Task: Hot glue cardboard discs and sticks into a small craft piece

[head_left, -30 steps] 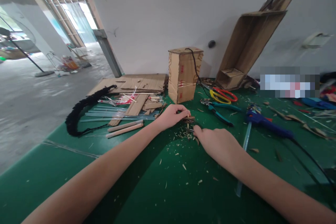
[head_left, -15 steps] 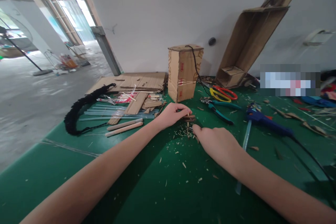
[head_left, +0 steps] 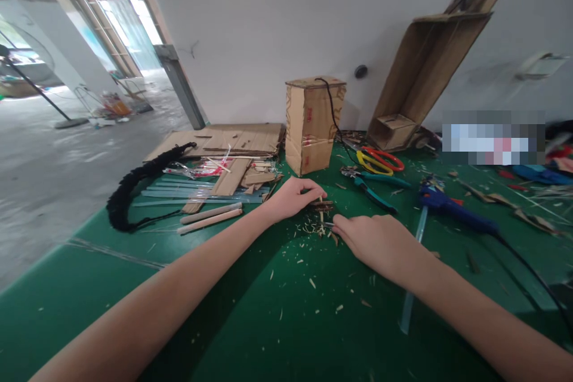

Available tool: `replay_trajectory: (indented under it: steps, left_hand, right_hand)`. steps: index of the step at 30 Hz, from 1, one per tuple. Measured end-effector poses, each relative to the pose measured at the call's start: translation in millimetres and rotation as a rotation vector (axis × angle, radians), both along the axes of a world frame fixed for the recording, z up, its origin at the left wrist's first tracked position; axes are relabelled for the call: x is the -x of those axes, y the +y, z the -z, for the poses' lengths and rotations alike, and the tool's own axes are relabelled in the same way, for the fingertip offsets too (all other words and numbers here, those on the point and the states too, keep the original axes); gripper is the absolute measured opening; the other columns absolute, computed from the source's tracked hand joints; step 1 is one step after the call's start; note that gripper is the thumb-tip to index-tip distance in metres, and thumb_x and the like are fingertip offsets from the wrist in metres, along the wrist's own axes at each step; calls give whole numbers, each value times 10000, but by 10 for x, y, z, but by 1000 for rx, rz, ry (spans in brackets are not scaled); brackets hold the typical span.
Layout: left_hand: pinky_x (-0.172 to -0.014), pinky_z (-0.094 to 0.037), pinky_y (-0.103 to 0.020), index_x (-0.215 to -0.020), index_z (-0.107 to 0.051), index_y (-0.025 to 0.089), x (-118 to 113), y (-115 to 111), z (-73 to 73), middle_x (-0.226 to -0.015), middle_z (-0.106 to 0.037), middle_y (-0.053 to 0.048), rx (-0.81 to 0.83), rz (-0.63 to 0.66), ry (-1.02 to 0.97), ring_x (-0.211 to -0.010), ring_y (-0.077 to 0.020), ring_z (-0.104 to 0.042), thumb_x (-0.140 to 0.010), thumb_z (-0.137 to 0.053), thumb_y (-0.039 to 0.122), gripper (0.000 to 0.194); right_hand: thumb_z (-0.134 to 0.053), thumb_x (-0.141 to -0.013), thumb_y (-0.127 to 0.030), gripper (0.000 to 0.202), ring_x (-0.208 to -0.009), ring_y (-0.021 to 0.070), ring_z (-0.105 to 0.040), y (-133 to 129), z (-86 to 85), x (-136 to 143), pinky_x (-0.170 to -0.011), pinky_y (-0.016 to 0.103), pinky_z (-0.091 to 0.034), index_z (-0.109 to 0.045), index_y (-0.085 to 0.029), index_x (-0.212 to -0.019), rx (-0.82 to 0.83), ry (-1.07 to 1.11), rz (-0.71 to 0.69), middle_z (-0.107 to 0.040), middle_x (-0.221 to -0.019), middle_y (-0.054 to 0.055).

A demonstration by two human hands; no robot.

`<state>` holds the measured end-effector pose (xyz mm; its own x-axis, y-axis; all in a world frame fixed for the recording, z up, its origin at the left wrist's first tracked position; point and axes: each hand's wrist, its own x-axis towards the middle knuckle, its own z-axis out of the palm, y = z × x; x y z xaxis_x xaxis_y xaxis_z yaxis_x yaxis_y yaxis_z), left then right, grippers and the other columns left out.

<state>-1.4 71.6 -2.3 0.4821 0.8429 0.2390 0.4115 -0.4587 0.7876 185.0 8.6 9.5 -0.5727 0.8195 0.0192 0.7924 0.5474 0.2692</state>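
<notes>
My left hand (head_left: 293, 198) is closed in a pinch on a thin wooden stick (head_left: 321, 215), whose lower end points down at the table. A small brown cardboard piece (head_left: 325, 206) sits around or against the stick just by the fingertips; which of the two I cannot tell. My right hand (head_left: 373, 242) is closed on a small metal blade (head_left: 328, 225), its tip against or very near the stick's lower part. The blade's handle is hidden in the fist. Pale wood shavings (head_left: 308, 228) lie under both hands.
A cardboard box (head_left: 308, 125) stands behind my hands. To the right lie teal pliers (head_left: 373, 191), scissors with yellow and red handles (head_left: 380, 161) and a blue glue gun (head_left: 456, 209). Leftward are glue sticks (head_left: 152, 198), wooden rods (head_left: 210, 222) and a black fuzzy strip (head_left: 120, 197).
My right hand has shifted slightly to the right, and more of the blade shows beside the stick. My left hand keeps its pinch in nearly the same place.
</notes>
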Motion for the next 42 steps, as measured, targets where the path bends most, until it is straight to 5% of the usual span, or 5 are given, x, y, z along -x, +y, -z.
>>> replay_trajectory:
  steps: [12, 24, 31, 42]
  left_hand:
    - [-689, -418, -233, -803, -643, 119, 49, 86, 98, -818, -653, -53, 90, -156, -272, -746, -133, -563, -792, -465, 360, 299]
    - [-676, -421, -236, -875, -665, 141, 21, 33, 40, -864, -668, -49, 117, -94, -140, -771, -142, -571, -789, -467, 349, 300]
    - [-665, -411, -233, -808, -657, 121, 21, 34, 19, -802, -657, -49, 113, -44, -150, -733, -135, -558, -790, -457, 352, 306]
    - [-631, -414, -234, -810, -662, 107, 1, 21, 21, -774, -659, -57, 127, -71, -146, -689, -136, -556, -784, -458, 346, 315]
  right_hand:
    - [-373, -822, -173, 169, -427, 176, -565, -110, 79, 142, -382, 226, -229, -524, -146, -892, 89, -5, 118, -566, -499, 42]
    - [-306, -888, -300, 273, -562, 130, -537, 46, 27, 5, -444, 252, -144, -512, -209, -733, -174, 132, -56, -584, -631, -11]
    - [-263, -907, -291, 290, -531, 119, -527, 160, 143, 44, -436, 260, -130, -497, -200, -764, -285, 145, -59, -583, -647, -14]
    - [-291, -895, -258, 253, -436, 153, -552, 121, 143, 137, -402, 266, -108, -511, -168, -809, -192, 36, 12, -585, -531, 21]
